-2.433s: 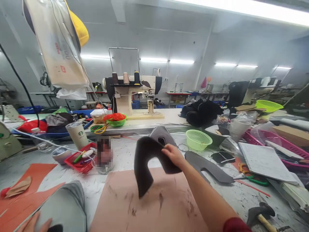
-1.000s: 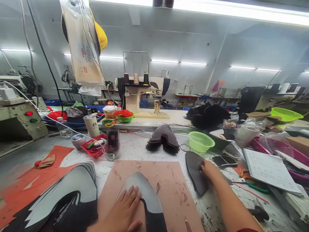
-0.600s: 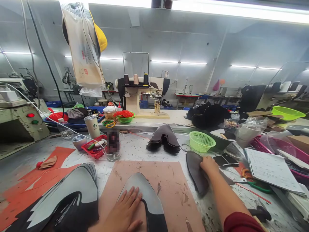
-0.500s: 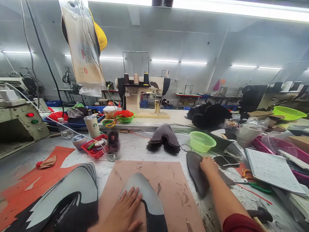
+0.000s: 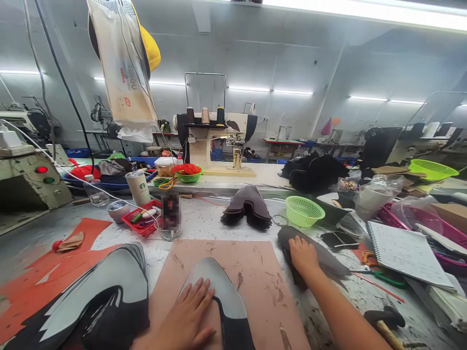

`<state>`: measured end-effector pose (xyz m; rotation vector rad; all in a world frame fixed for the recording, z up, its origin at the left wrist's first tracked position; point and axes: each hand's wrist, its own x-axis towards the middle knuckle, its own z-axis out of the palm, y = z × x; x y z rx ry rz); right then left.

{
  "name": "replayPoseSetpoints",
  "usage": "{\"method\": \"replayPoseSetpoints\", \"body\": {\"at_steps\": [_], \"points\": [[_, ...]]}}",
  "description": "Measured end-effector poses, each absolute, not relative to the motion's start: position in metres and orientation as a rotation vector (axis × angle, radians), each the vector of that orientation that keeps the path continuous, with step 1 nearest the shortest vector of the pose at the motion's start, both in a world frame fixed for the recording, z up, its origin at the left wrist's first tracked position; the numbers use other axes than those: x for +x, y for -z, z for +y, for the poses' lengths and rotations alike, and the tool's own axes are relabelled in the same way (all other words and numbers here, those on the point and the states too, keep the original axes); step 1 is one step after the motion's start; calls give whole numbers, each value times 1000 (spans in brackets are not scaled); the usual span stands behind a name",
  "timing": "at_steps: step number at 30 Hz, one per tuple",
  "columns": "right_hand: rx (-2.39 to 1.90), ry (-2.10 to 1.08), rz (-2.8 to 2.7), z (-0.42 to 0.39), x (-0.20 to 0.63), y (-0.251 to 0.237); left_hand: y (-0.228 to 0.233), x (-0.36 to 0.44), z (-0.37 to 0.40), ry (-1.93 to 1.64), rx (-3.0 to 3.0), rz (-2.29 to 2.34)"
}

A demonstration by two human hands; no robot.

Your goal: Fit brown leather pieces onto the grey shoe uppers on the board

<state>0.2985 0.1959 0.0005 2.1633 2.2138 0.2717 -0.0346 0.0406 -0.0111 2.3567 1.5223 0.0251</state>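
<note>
My left hand (image 5: 195,306) lies flat, fingers spread, on a shoe-upper piece (image 5: 215,272) with a light grey curved toe and black lower part. That piece rests on a pinkish board (image 5: 255,262). To the right, my right hand (image 5: 303,253) has its fingers curled on a dark grey shoe-upper piece (image 5: 326,255); its fingertips are partly hidden. A stack of grey-and-black upper pieces (image 5: 91,287) sits left of the board. Beyond the board stands a stack of dark grey curved uppers (image 5: 246,204).
A light green basket (image 5: 304,211), a spiral notebook (image 5: 408,253) and a hammer (image 5: 386,318) lie on the right. On the left are a red basket (image 5: 140,226), a tumbler (image 5: 137,188) and orange sheets (image 5: 80,243). A sewing machine (image 5: 219,141) stands behind.
My right hand has shifted slightly left, and the dark grey piece under it now spreads out to the right. My left hand stays on the grey-and-black piece.
</note>
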Motion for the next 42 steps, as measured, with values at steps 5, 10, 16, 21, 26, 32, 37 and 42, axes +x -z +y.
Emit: {"method": "replayPoseSetpoints", "body": {"at_steps": [5,10,16,21,26,32,37,42], "points": [[1873,261,2355,144,260,-28,4,-37,45,-63,2264,1488],[1346,1057,2825,79,233,-90,-20,-25,40,-377,1930,1539],[1239,2321,2708,76,206,-95,-67,-20,31,-888,1169,1124],[1664,2314,2546,89,170,-29,-53,-37,37,-877,834,1209],[1769,1815,2773,92,150,1,-14,-48,50,-811,1179,1606],[1760,1426,2831,108,142,5,-3,-51,66,-465,1746,1892],[1769,1292,2821,107,141,10,2,-52,66,-408,1791,1908],[1768,1235,2813,106,141,10,2,-51,68,-341,1801,1923]]}}
